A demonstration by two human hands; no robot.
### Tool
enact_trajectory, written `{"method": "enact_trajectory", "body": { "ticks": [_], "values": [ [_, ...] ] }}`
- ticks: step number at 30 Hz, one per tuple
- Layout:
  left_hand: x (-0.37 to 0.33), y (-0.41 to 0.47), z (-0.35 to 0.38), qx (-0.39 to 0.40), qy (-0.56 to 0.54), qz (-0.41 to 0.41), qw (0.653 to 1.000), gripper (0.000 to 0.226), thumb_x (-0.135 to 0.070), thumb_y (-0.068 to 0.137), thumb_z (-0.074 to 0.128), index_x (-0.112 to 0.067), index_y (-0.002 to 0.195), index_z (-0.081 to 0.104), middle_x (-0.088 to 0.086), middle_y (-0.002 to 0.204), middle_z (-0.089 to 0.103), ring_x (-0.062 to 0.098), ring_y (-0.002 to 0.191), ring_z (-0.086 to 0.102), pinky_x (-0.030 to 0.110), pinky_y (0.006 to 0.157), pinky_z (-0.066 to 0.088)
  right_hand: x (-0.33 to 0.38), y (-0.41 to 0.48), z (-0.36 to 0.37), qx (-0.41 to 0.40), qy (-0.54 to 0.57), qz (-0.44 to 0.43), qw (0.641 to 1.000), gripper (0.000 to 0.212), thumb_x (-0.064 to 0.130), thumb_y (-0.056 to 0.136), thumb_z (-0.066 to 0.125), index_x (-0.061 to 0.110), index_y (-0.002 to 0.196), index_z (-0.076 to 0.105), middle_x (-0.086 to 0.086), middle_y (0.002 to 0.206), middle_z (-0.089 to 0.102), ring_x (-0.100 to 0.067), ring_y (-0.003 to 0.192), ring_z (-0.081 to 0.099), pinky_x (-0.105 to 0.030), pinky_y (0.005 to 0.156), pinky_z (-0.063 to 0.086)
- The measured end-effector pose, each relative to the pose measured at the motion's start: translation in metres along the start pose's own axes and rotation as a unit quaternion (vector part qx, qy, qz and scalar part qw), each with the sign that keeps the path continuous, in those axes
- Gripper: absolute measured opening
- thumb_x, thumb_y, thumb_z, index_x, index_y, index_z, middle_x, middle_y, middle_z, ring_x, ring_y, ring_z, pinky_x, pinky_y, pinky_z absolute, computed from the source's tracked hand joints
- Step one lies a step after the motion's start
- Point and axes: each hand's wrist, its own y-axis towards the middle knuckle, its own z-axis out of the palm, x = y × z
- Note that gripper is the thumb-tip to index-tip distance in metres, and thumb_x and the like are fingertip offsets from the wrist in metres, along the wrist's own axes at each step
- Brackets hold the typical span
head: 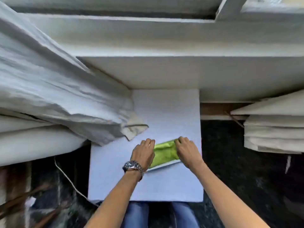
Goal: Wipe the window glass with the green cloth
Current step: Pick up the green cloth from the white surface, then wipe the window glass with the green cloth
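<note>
The green cloth [165,152] lies bunched on a small white tray [164,167] on a pale table [164,112] in front of me. My left hand [144,153], with a metal wristwatch, rests on the cloth's left end, fingers curled over it. At the cloth's right end my right hand [187,150] has its fingertips pinching the fabric. The window frame [227,9] runs along the top of the view above a broad white sill [164,46]; the glass itself is barely visible.
A grey curtain [57,88] hangs in folds at the left, its hem touching the table. Stacked pale cushions or boards [273,129] sit at the right. A thin cord [69,180] trails over the dark floor at the left. My knees in blue jeans [139,214] show below the table edge.
</note>
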Motion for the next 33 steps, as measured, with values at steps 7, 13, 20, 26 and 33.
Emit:
{"method": "enact_trajectory", "body": {
  "ticks": [7,13,20,26,33],
  "values": [
    [-0.017,0.037,0.103,0.003,0.031,-0.008,0.999,0.050,-0.015,0.084,0.073,-0.013,0.133,0.061,0.005,0.129,0.067,0.024,0.114,0.067,0.038,0.083,0.061,-0.003,0.048,0.082,-0.011,-0.093,0.010,0.996,0.047,0.007,0.066,0.079,0.014,0.109,0.061,-0.005,0.095,0.066,-0.027,0.087,0.065,-0.038,0.073,0.052],
    [-0.021,0.039,0.107,-0.027,0.076,-0.018,0.997,0.043,-0.005,0.058,0.084,-0.019,0.096,0.071,-0.001,0.085,0.070,0.021,0.076,0.068,0.032,0.059,0.055,-0.001,0.054,0.080,-0.017,-0.143,-0.037,0.989,0.025,0.006,0.088,0.059,0.011,0.112,0.058,-0.011,0.111,0.060,-0.030,0.103,0.057,-0.042,0.090,0.049],
    [-0.018,0.026,0.057,0.081,0.043,-0.015,0.996,0.046,-0.010,0.089,0.049,-0.009,0.135,0.044,0.013,0.134,0.061,0.035,0.129,0.050,0.046,0.109,0.038,-0.003,0.020,0.020,0.100,0.072,-0.035,0.992,0.039,0.013,0.093,0.052,0.008,0.131,0.045,-0.020,0.135,0.054,-0.041,0.119,0.057,-0.046,0.097,0.044],
    [-0.025,-0.029,-0.059,0.122,-0.144,-0.046,0.981,0.057,-0.022,0.083,0.052,-0.021,0.135,0.030,0.016,0.113,0.071,0.037,0.098,0.066,0.043,0.085,0.052,-0.004,-0.040,-0.116,0.067,0.247,-0.019,0.967,0.046,0.009,0.080,0.057,0.020,0.120,0.039,-0.012,0.101,0.065,-0.039,0.095,0.060,-0.038,0.072,0.040],
    [-0.040,-0.101,-0.274,0.042,-0.452,0.096,0.886,0.086,-0.009,0.074,0.066,-0.002,0.150,0.028,0.019,0.125,0.061,0.026,0.104,0.063,0.037,0.083,0.059,0.037,-0.136,-0.384,-0.075,0.128,-0.159,0.976,0.048,0.012,0.089,0.063,0.017,0.134,0.048,-0.010,0.114,0.072,-0.032,0.114,0.062,-0.045,0.097,0.044]
  ]
}}
